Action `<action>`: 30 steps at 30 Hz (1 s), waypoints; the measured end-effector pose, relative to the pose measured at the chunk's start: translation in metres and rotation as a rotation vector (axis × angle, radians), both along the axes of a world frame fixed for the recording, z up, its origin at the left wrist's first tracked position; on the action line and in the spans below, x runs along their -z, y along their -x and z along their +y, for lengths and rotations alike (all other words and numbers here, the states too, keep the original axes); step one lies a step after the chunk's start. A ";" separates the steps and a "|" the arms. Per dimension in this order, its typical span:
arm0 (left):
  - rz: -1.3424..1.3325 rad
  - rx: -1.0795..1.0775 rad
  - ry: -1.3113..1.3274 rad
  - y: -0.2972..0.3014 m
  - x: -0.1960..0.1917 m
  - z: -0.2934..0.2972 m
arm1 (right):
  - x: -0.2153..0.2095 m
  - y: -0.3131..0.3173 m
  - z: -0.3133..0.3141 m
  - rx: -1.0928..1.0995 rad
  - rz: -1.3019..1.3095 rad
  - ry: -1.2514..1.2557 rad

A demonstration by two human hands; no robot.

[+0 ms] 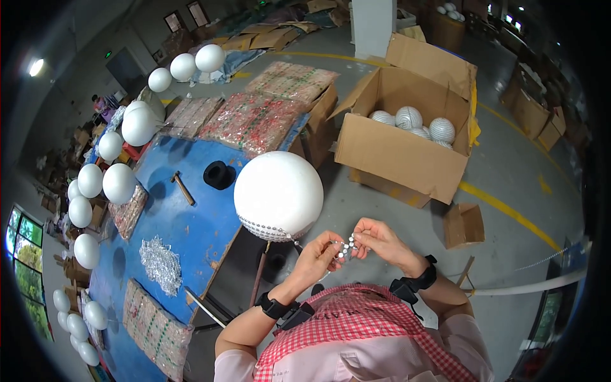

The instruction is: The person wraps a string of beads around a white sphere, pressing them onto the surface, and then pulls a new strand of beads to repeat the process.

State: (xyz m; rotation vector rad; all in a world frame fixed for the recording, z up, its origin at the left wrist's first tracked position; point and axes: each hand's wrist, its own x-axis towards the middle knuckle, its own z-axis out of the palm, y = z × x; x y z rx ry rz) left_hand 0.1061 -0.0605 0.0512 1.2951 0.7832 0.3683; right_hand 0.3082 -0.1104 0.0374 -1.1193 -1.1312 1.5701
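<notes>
Both hands meet just above the person's checked apron, close in front of the chest. The left hand (316,258) and the right hand (380,240) each have their fingers pinched shut on a short strip of silver beads (345,248), which runs between them. Just left of the hands stands a big white ball (278,194), with a band of the same beads (264,230) already around its lower edge; a thin strand leads from it towards the left hand. The ball sits at the near corner of a blue table (184,223). On the table lie a hammer (183,188), a black cup (219,174), a heap of silver trim (160,264) and flat packs of beads (156,328). More white balls (118,183) line the table's far edge. To the right, on the floor, an open carton (407,153) holds finished, bead-covered balls (409,117), with a small empty box (463,225) near it.
</notes>
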 end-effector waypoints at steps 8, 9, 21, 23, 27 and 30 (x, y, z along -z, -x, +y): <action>0.061 -0.022 -0.190 0.005 0.004 -0.004 | 0.003 0.006 0.008 -0.042 -0.020 0.006; 0.104 0.015 -0.259 0.007 0.005 -0.004 | 0.003 0.008 0.009 -0.058 -0.028 -0.002; 0.282 0.144 -0.459 0.023 -0.017 -0.006 | -0.023 0.022 0.008 -0.285 -0.538 -0.334; 0.216 0.198 -0.513 0.024 -0.025 -0.005 | -0.029 0.020 0.005 -0.364 -0.697 -0.414; 0.141 0.307 -0.831 0.037 -0.046 0.003 | -0.040 0.007 0.012 -0.523 -0.906 -0.683; 0.341 0.282 -0.611 0.065 -0.061 0.017 | -0.059 -0.031 0.023 -0.298 -0.607 -0.315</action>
